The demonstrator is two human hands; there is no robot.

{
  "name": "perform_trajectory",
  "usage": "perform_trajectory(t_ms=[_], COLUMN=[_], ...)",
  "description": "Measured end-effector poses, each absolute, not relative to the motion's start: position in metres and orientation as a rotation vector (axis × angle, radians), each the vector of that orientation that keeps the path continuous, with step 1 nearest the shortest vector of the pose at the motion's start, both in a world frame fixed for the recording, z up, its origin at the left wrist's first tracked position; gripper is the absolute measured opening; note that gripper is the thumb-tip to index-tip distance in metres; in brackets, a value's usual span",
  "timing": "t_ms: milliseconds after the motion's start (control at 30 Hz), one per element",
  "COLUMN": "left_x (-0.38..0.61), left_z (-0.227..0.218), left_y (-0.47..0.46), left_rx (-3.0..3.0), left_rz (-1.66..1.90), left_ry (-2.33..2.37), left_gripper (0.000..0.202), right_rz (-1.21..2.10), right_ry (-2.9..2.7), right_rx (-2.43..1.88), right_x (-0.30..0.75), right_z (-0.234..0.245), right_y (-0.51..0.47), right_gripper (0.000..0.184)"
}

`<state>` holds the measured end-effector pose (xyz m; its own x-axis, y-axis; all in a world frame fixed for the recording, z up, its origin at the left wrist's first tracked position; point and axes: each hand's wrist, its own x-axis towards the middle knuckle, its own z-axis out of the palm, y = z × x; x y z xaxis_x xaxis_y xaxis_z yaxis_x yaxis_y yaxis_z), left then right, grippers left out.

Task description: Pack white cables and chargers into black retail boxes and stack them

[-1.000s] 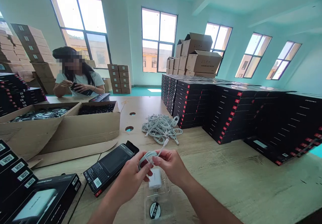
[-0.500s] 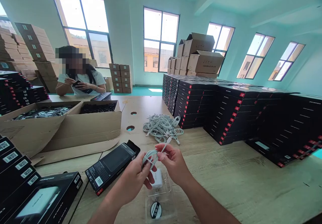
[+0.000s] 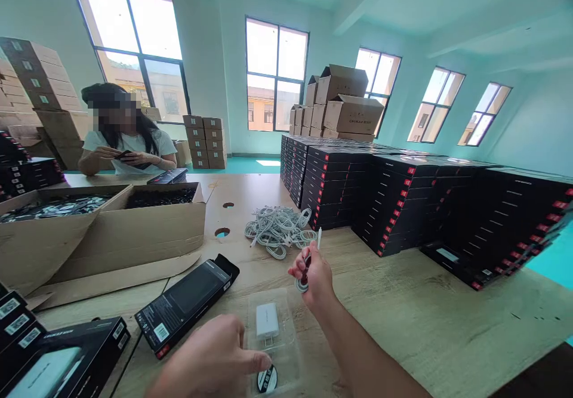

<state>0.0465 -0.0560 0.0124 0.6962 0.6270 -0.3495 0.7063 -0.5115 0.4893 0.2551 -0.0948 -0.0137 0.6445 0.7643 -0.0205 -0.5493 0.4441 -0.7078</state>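
My right hand (image 3: 312,273) is closed round a coiled white cable (image 3: 303,283), whose plug end sticks up above the fingers. My left hand (image 3: 213,359) rests low at the front, fingers curled, thumb touching the edge of a clear plastic tray (image 3: 286,341). A white charger block (image 3: 267,321) lies in that tray, and a round black sticker (image 3: 267,379) shows at its near end. An open black product box (image 3: 187,302) lies just left of the tray. A heap of white cables (image 3: 277,232) sits further back on the wooden table (image 3: 403,314).
Stacks of black boxes (image 3: 403,201) fill the right side of the table. Open cardboard cartons (image 3: 111,225) stand at left, more black boxes (image 3: 54,356) at the near left. A person (image 3: 123,141) sits at the far left handling something dark. Cartons are piled by the windows.
My left hand let go of the cable and dropped to the tray's edge. My right hand kept the coiled cable and moved slightly right and back. The view shifted a little.
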Motion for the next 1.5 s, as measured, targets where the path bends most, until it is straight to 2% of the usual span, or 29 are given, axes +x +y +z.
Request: perform_trajectory(t_ms=[100,233,367,400,500,533,667,933,1167,1333,1500], left_x=[0.058,0.069,0.079,0.082,0.094,0.098,0.107,0.099,0.089,0.084,0.080], left_z=[0.001,-0.011,-0.017,-0.018,-0.021,-0.022,-0.023,-0.018,-0.020,-0.019,-0.014], left_y=[-0.063,-0.057,-0.047,-0.047,-0.051,-0.054,-0.066,-0.066,-0.052,-0.051,-0.047], left_rx=[2.404,2.178,1.724,1.624,1.329,1.225,0.807,0.743,0.854,0.851,0.826], left_rz=[-0.094,0.209,0.601,0.725,1.012,1.053,1.062,1.084,1.024,0.905,0.897], left_ry=[1.036,1.083,1.060,1.050,0.918,0.855,0.683,0.511,0.417,0.341,0.411], left_gripper=[0.037,0.020,0.020,0.026,0.061,0.065,0.057,0.072,0.070,0.068,0.055], right_rz=[0.806,0.818,0.704,0.647,0.485,0.438,0.274,0.046,0.291,0.360,0.483], right_ry=[-0.269,-0.278,-0.436,-0.507,-0.678,-0.715,-0.821,-1.108,-1.375,-1.276,-1.362], right_rx=[-0.729,-0.755,-0.889,-0.933,-0.992,-0.998,-1.102,-1.259,-1.184,-1.252,-1.191], right_x=[0.266,0.269,0.254,0.248,0.228,0.223,0.212,0.204,0.222,0.221,0.223], right_z=[-0.016,-0.013,-0.011,-0.012,-0.016,-0.019,-0.032,-0.049,-0.039,-0.040,-0.036], right_y=[-0.094,-0.097,-0.103,-0.104,-0.105,-0.104,-0.098,-0.097,-0.109,-0.107,-0.111], right_gripper=[0.045,0.024,0.026,0.029,0.035,0.036,0.041,0.040,0.052,0.047,0.054])
